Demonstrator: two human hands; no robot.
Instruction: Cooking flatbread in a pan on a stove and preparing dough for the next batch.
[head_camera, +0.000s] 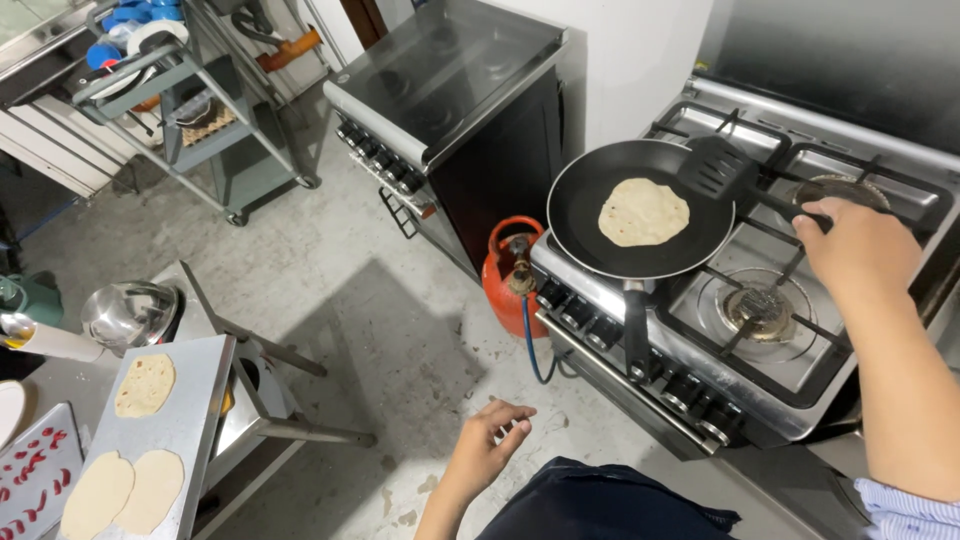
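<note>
A black frying pan (600, 190) rests on the front left burner of a steel gas stove (770, 340), with a pale round flatbread (644, 212) lying flat in it. My right hand (855, 245) grips the handle of a black slotted spatula (718, 166), whose blade hovers over the pan's far right rim, beside the flatbread. My left hand (492, 440) hangs low over the floor, fingers loosely apart, holding nothing.
A red gas cylinder (510, 275) with a blue hose stands left of the stove. A second black stove (450, 90) sits behind it. At lower left a metal tray (190, 420) carries three flatbreads, near a steel bowl (130, 312). A wheeled rack (200, 110) stands at top left.
</note>
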